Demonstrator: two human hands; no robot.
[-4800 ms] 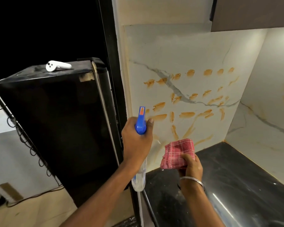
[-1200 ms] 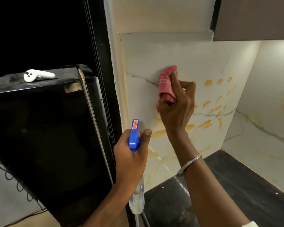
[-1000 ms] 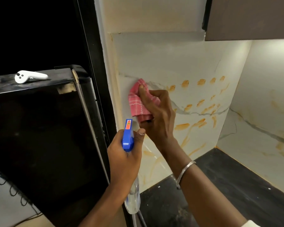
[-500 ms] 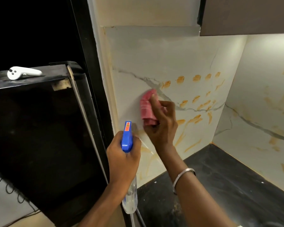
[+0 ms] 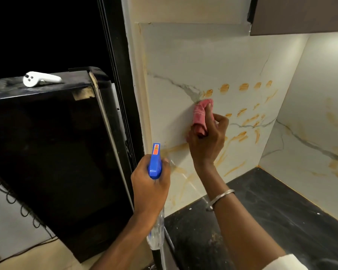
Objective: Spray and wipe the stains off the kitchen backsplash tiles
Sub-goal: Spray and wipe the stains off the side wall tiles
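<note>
Wiping step judged to be in hand. A pink cloth (image 5: 201,115) is bunched and gripped in the curled fingers of the right hand (image 5: 206,142), and is pressed flat against the backsplash tiles (image 5: 174,117), just below the leftmost mark in an upper row of orange stains (image 5: 224,88). The spray bottle (image 5: 155,164) is held upright in the left hand (image 5: 150,190), fingers wrapped round its neck under the blue head, nozzle pointed at the wall, low and near the tile's left edge (whether a finger lies on the trigger cannot be told; that side is hidden).

The tile left of the cloth looks clean. Dabs and streaks are seen to the right of the cloth and below it, down toward the black countertop (image 5: 271,201); fainter marks show on the side wall.

Progress is estimated at under half. The next move would call for the cloth to be drawn rightward along the upper row under firm pressure; a fresh spray is probably needed on the lower streaks.
</note>
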